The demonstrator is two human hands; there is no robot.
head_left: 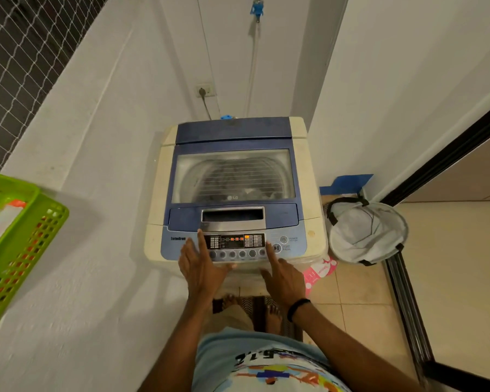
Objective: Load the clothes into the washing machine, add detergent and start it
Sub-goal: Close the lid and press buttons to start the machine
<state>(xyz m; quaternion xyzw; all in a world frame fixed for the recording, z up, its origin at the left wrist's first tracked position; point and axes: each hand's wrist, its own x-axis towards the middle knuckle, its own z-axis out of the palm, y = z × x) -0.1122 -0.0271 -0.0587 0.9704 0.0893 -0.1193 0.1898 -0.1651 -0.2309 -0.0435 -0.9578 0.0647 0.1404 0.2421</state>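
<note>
A top-loading washing machine (306,176), cream with a blue lid, stands against the wall. Its lid is closed, and clothes (232,185) show dimly through the window. The control panel (234,241) is lit with orange digits. My left hand (200,267) rests flat on the panel's left side, fingers apart, index finger pointing up beside the display. My right hand (280,275) has its index finger stretched to the panel's right end, right next to the start/pause button (277,247). Neither hand holds anything.
A white laundry hamper (368,233) stands on the floor to the right of the machine, with a pink packet (318,273) lying by the machine's front corner. A green plastic basket (20,244) sits on the ledge at left. A sliding door frame (408,292) runs along the right.
</note>
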